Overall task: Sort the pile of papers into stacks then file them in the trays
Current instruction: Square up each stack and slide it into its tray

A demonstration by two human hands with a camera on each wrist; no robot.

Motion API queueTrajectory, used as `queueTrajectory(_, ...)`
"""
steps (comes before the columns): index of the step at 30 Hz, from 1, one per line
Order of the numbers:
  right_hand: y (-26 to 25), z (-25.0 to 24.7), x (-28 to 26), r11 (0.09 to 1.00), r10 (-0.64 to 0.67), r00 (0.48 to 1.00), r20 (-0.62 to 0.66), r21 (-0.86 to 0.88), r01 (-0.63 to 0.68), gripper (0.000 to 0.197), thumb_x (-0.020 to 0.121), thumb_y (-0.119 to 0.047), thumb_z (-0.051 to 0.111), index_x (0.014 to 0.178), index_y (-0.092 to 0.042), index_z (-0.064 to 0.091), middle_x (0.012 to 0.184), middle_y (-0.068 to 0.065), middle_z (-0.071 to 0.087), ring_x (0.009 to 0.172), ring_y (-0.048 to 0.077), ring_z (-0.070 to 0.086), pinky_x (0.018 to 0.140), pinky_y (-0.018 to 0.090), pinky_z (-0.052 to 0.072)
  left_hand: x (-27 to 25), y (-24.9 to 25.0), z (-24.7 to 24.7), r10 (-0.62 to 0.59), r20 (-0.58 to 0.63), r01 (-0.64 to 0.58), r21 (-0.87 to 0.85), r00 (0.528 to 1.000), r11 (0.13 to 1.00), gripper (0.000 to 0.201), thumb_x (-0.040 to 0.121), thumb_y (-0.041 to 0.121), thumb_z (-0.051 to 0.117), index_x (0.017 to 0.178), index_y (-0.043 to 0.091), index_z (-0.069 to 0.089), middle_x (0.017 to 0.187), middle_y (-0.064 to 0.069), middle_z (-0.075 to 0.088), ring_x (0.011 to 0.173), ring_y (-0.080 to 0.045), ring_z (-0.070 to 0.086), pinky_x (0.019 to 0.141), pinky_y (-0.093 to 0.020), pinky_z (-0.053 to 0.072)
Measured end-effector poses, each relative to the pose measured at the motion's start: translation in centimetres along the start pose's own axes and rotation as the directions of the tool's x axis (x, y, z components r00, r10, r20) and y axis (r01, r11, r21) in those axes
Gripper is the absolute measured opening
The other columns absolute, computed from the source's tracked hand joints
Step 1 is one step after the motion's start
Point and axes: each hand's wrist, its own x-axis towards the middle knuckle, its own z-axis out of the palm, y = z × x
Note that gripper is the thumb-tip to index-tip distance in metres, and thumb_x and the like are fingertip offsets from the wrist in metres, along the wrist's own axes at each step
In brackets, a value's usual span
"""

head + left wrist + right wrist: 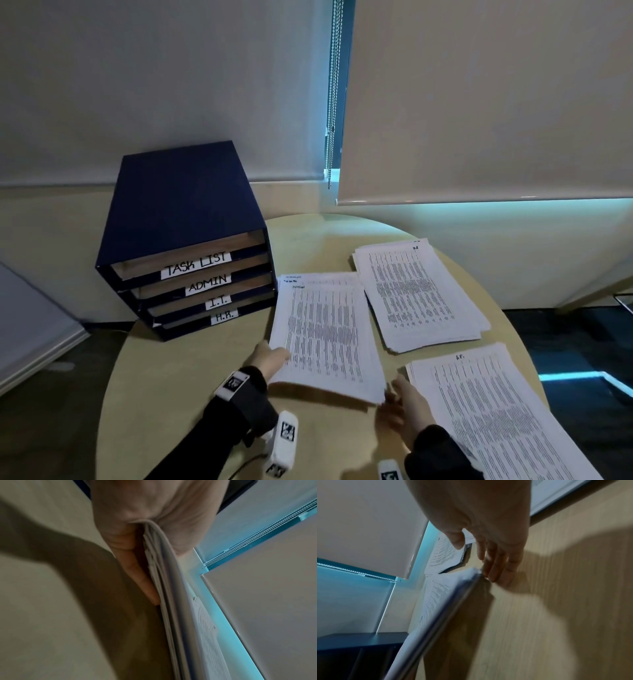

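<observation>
A stack of printed papers headed ADMIN [325,335] is lifted at its near edge off the round wooden table [191,370]. My left hand [272,358] grips its left edge, thumb on top and fingers [142,577] underneath the sheets [164,574]. My right hand [399,401] is by the stack's near right corner [471,573], fingers [496,566] straight and loose, holding nothing. A dark blue tray unit [185,240] stands at the left, its trays labelled TASK LIST, ADMIN, I.T. and H.R.
Two more paper stacks lie on the table: one at the back right [418,294], one at the near right [496,411]. A few sheets [318,279] lie under the lifted stack. Behind are roller blinds [479,102] and a bead chain [332,96].
</observation>
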Motion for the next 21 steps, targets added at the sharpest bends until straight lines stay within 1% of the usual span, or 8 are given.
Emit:
queueTrajectory(3,0.2,-1.1,0.0,0.962,-0.052,0.999,0.01,-0.269,0.052,0.024,0.1,-0.031,0.042,0.092,-0.009,0.048,0.07,0.006,0.046,0.06,0.02,0.044,0.051,0.025,0.036,-7.1,-1.9,-1.2,-0.055,0.184,0.061,-0.024,0.981,0.998,0.073,0.063,0.022,0.072,0.13,0.003,0.051,0.119,-0.014,0.065,0.107,-0.031,0.063,0.098,-0.046,0.049)
queueTrajectory(5,0.5,-1.5,0.0,0.878,-0.079,0.995,0.059,-0.468,0.098,0.025,0.099,-0.032,0.044,0.094,-0.008,0.045,0.072,0.005,0.045,0.062,0.017,0.044,0.053,0.025,0.034,-11.3,-2.6,-2.1,-0.129,0.405,0.136,0.01,0.905,0.991,0.044,0.081,0.001,0.065,0.124,-0.002,0.057,0.115,-0.02,0.067,0.107,-0.033,0.064,0.094,-0.044,0.051)
queueTrajectory(7,1.2,-1.7,-0.3,0.767,-0.046,0.989,0.141,-0.63,0.125,0.029,0.098,-0.036,0.043,0.097,-0.008,0.046,0.074,0.004,0.047,0.063,0.016,0.047,0.054,0.024,0.036,-12.8,-3.7,-2.5,-0.181,0.533,0.155,0.094,0.826,0.983,0.047,0.082,0.014,0.073,0.126,0.006,0.058,0.12,-0.017,0.066,0.11,-0.03,0.064,0.089,-0.044,0.053)
queueTrajectory(10,2.4,-1.5,-0.5,0.606,-0.004,0.983,0.181,-0.782,0.147,0.036,0.095,-0.04,0.044,0.092,-0.006,0.053,0.079,0.01,0.058,0.067,0.024,0.056,0.061,0.028,0.043,-9.2,-6.7,-1.9,-0.217,0.371,0.159,0.179,0.903,0.971,0.106,0.056,0.067,0.082,0.141,0.014,0.045,0.137,-0.01,0.055,0.121,-0.027,0.056,0.099,-0.045,0.048)
queueTrajectory(11,2.8,-1.4,-0.4,0.581,-0.037,0.986,0.162,-0.799,0.153,0.036,0.094,-0.04,0.045,0.092,-0.006,0.054,0.084,0.012,0.061,0.072,0.026,0.059,0.063,0.03,0.044,-8.6,-6.9,-1.6,-0.186,0.304,0.148,0.145,0.934,0.978,0.113,0.058,0.071,0.077,0.145,0.013,0.037,0.145,-0.009,0.046,0.128,-0.028,0.049,0.101,-0.041,0.043)
queueTrajectory(14,3.7,-0.2,-0.7,0.65,-0.109,0.982,0.153,-0.737,0.186,0.04,0.089,-0.031,0.058,0.113,-0.001,0.046,0.099,0.013,0.058,0.088,0.028,0.058,0.072,0.033,0.048,-11.6,-5.2,-0.1,-0.02,0.094,0.014,0.057,0.995,0.998,0.069,0.09,0.032,0.059,0.146,0.007,0.028,0.15,-0.012,0.035,0.135,-0.03,0.037,0.107,-0.036,0.033)
queueTrajectory(16,4.5,0.8,-1.4,0.706,-0.098,0.979,0.179,-0.681,0.195,0.036,0.09,-0.012,0.054,0.117,0.001,0.035,0.095,0.013,0.054,0.09,0.031,0.057,0.079,0.041,0.051,-12.5,-5.1,0.8,0.026,0.045,-0.029,0.086,0.999,0.996,0.059,0.093,0.013,0.044,0.148,0.009,0.023,0.151,-0.009,0.032,0.136,-0.029,0.036,0.113,-0.038,0.029)
queueTrajectory(21,4.3,2.1,-4.7,0.761,-0.308,0.915,0.262,-0.508,0.402,0.022,0.087,0.008,0.044,0.105,-0.004,0.043,0.106,0.024,0.06,0.092,0.037,0.062,0.08,0.049,0.054,-13.9,-3.9,0.2,0.227,-0.049,-0.225,0.044,0.973,0.973,0.045,0.1,0.02,0.037,0.144,0.023,0.028,0.145,-0.005,0.043,0.126,-0.029,0.048,0.108,-0.045,0.039)
